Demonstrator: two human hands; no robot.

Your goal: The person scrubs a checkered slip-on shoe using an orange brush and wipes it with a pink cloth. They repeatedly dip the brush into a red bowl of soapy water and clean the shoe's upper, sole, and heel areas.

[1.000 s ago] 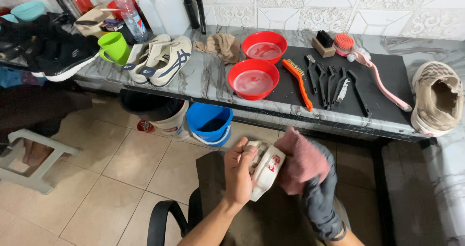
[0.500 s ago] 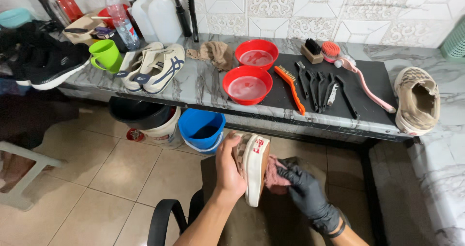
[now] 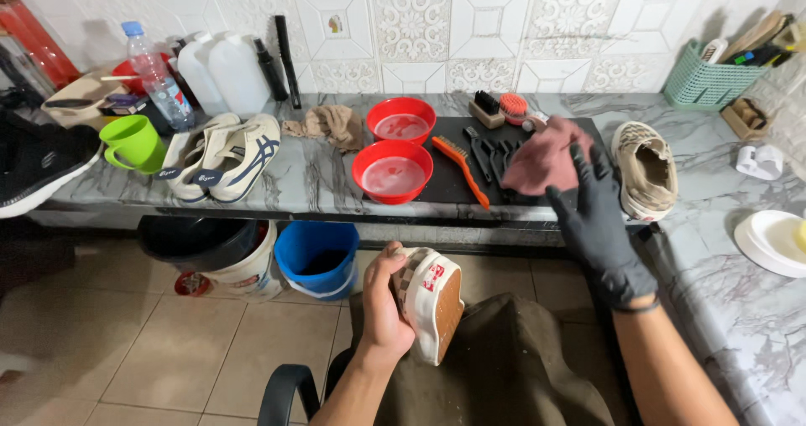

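Observation:
My bare left hand (image 3: 384, 302) grips a white slip-on shoe (image 3: 431, 301) with a tan gum sole over my lap, sole turned to the right. My right hand (image 3: 594, 216), in a black glove, is stretched out over the counter's front edge and holds a dusty-pink cloth (image 3: 543, 155) above the black mat (image 3: 453, 174) and the dark brushes lying there. The matching beige shoe (image 3: 646, 168) rests on the marble counter just right of that hand.
Two red bowls (image 3: 393, 168) of water and an orange brush (image 3: 457, 166) sit mid-counter. A white sneaker pair (image 3: 220, 155), green mug (image 3: 134, 142), bottle and jugs are left. A blue bucket (image 3: 317, 256) and a black-lined bucket stand under the counter. A green basket (image 3: 707, 75) is far right.
My right hand has lifted the pink cloth away from the shoe and reached up and forward to the counter mat. The left hand keeps the shoe, now lower over my lap.

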